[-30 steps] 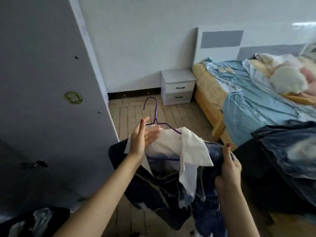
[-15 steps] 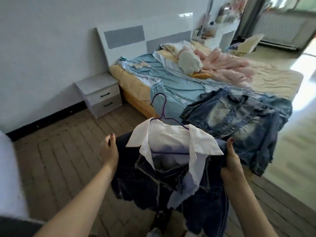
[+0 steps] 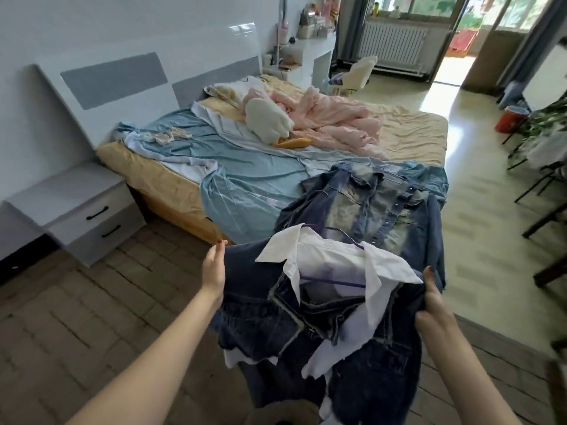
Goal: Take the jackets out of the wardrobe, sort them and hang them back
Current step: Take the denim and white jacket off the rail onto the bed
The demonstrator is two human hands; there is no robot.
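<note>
Unloading step: I carry the dark jacket [image 3: 306,308] on its hanger [image 3: 334,282] toward the bed [image 3: 245,179]. Right hand [image 3: 435,305] fingers pinch denim; left hand [image 3: 214,268] fingers straight, pressed together. Next: lay it beside the faded jacket [image 3: 377,210].

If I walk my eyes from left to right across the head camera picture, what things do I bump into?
Bedside drawers → left hand → white-collared dark denim jacket held on its purple hanger → right hand → red bucket on the floor.
</note>
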